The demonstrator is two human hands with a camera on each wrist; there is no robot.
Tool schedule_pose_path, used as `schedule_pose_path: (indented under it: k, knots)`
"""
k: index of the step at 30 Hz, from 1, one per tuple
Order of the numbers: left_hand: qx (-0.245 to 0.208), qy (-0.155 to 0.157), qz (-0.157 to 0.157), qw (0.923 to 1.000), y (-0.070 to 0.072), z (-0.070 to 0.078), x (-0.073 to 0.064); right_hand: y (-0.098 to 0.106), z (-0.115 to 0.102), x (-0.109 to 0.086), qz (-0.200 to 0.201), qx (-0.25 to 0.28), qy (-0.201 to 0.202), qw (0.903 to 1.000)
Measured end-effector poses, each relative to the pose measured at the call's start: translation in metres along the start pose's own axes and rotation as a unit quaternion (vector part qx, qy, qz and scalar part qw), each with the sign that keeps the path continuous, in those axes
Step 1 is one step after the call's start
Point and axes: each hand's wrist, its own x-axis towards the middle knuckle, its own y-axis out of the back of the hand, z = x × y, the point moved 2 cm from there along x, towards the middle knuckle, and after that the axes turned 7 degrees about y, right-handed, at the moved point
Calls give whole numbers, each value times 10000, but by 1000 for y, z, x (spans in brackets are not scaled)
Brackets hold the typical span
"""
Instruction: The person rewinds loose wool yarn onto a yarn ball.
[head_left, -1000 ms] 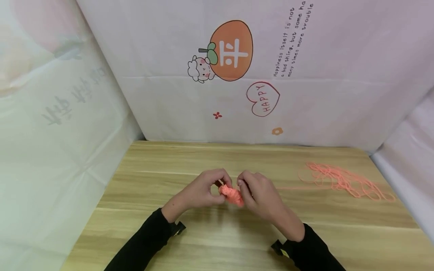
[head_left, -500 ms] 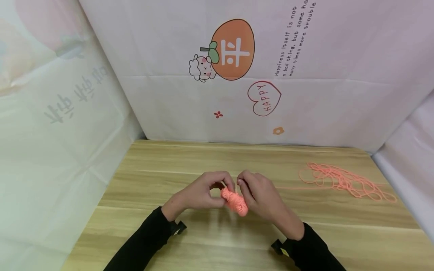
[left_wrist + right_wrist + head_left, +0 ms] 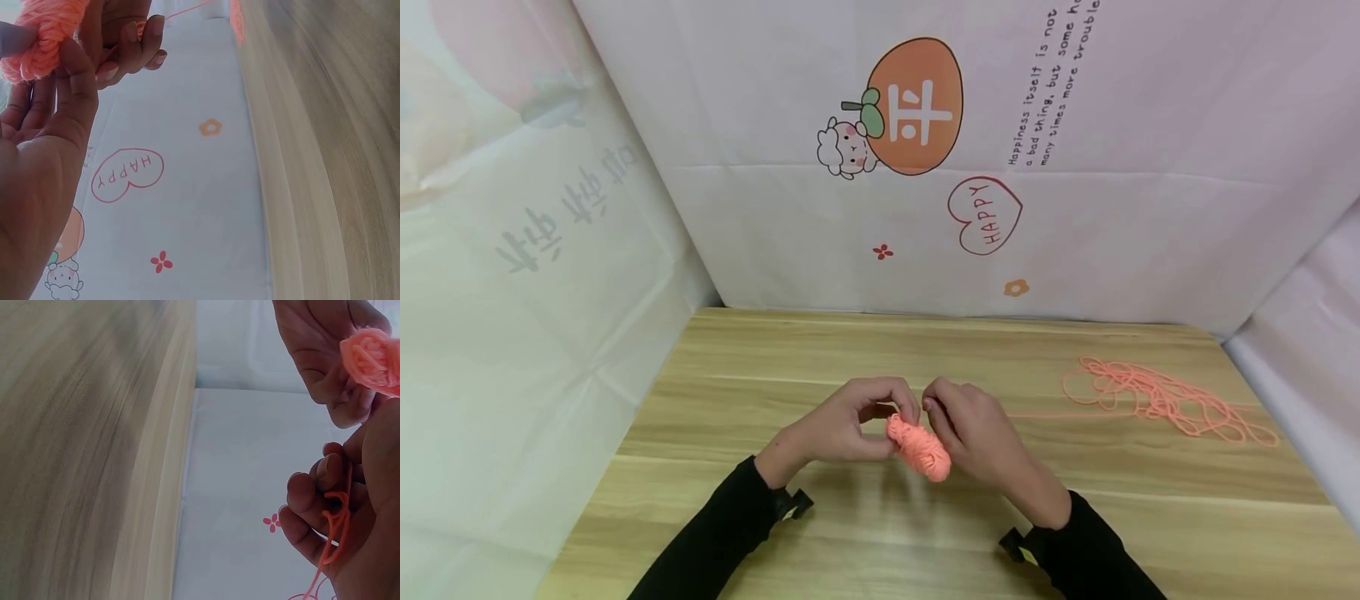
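A small wound ball of coral yarn (image 3: 922, 452) is held above the table in the left hand (image 3: 846, 421), its thumb and fingers gripping one end. Close beside it, the right hand (image 3: 973, 425) has its fingers curled round the yarn strand (image 3: 337, 519), which runs through the palm in the right wrist view. From that hand the strand trails right to a loose tangle of coral yarn (image 3: 1165, 400) on the table. The left wrist view shows the thick wraps of the ball (image 3: 47, 37) between thumb and fingers.
The wood-grain table (image 3: 865, 533) meets a white printed cloth (image 3: 775, 242) along its back edge. More pale cloth hangs at the left (image 3: 550, 350) and right sides. Black sleeves with small dark wrist mounts (image 3: 793, 504) cover both forearms.
The yarn ball has turned in the left hand, its free end swinging down and toward the viewer, so more of it shows. Both hands stay nearly in place.
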Motion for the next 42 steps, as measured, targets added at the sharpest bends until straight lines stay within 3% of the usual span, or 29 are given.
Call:
schedule_pose_path:
  k: [7, 13, 20, 24, 28, 32, 42]
  knots:
    - [-177, -61, 158, 9997, 2, 2, -1, -5, 0, -3, -100, 280, 189, 9994]
    - [-165, -300, 365, 9987, 5, 1, -1, -9, 0, -4, -275, 274, 39, 9992]
    - [-160, -626, 896, 9939, 11, -16, -3, -14, -3, -4, -351, 247, 148, 9990]
    - [-151, -526, 1252, 9906, 14, -22, -5, -15, -6, -4, -430, 167, 73, 9989]
    - [-123, -379, 1677, 9850, 14, -11, -4, -16, -9, -2, -509, -61, 46, 9987]
    - [-60, -283, 2111, 9770, 14, -2, -3, -16, -12, -1, -456, -233, 269, 9983]
    - [194, 116, 2687, 9630, 20, -5, -3, -16, -14, 1, -434, -157, 349, 9983]
